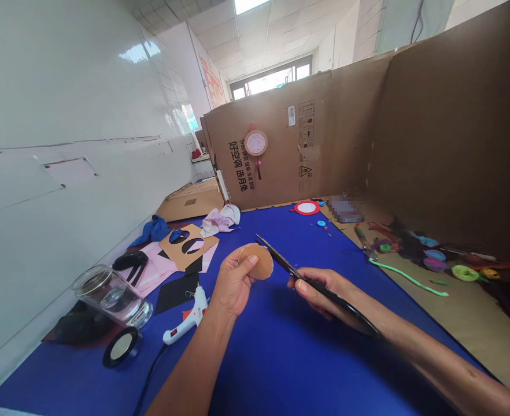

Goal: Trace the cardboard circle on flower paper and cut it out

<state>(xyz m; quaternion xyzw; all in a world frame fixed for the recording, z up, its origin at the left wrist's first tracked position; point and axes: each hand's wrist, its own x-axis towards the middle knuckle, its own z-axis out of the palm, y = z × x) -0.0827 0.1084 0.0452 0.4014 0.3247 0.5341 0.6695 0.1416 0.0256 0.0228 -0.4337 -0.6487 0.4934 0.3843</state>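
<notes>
Above the middle of the blue table surface (pixel 255 370), my left hand (pixel 236 280) pinches a round tan cardboard disc (pixel 261 263) by its left side, thumb on top. My right hand (pixel 324 292) is closed around a pair of dark scissors (pixel 283 263), whose blades point up and left. The blade tips are beside the disc's upper right edge; whether they touch it, I cannot tell. A white glue gun (pixel 192 318) with a lit red light lies left of my left forearm.
On the left are a clear glass jar (pixel 116 297), a round black-rimmed item (pixel 122 348), black paper (pixel 174 293) and cardboard with holes (pixel 179 255). A red ring (pixel 295 210) lies at the back. Yarn pieces (pixel 465 273) lie right, beside a tall cardboard wall (pixel 342 133).
</notes>
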